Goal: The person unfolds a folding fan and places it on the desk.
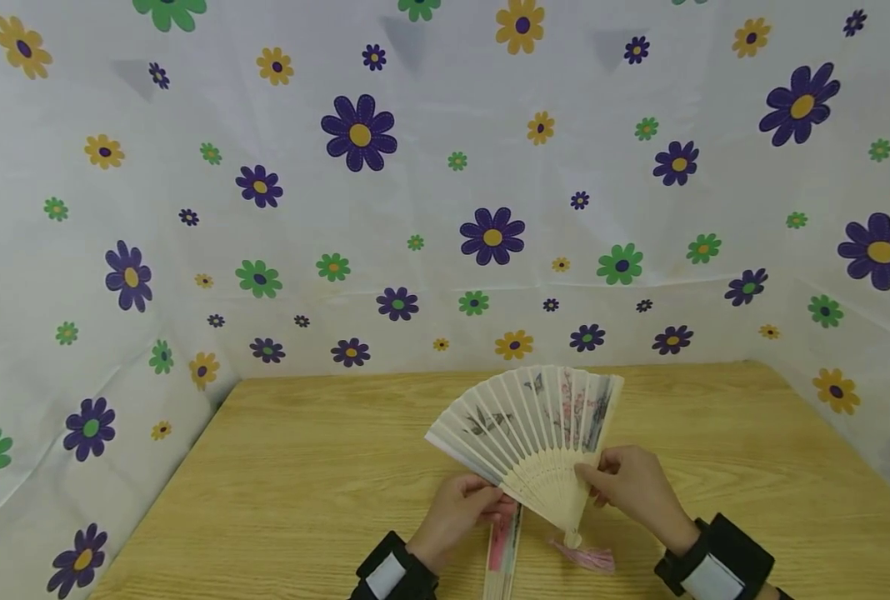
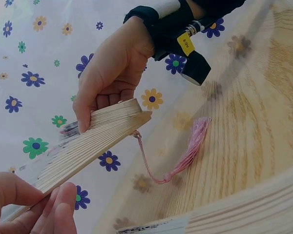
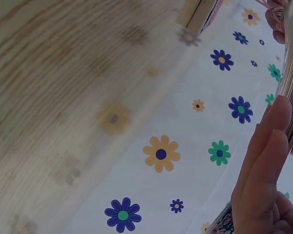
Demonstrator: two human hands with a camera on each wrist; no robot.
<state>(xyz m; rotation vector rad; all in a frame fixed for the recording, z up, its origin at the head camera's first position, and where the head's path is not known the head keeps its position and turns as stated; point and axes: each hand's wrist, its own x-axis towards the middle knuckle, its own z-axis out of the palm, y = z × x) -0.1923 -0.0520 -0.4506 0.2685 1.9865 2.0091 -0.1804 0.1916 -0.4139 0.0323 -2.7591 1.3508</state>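
Observation:
A pale folding fan (image 1: 523, 425) with printed butterflies and pink flowers is spread in a wide arc above the table. My left hand (image 1: 463, 508) pinches its left edge stick. My right hand (image 1: 632, 483) grips the ribs near the right edge, thumb on the front. From the pivot at the fan's bottom hangs a pink tassel (image 1: 591, 558). In the left wrist view, the fan's ribs (image 2: 88, 151) run between both hands. A second fan (image 1: 503, 554), folded, lies below my left hand; its far end is hidden. The right wrist view cuts off most of the spread fan.
The wooden table (image 1: 302, 467) ends at a white cloth backdrop (image 1: 430, 192) with purple, green and yellow flowers, standing at the back and both sides. A dark band (image 1: 715, 558) with a white patch is worn on each wrist.

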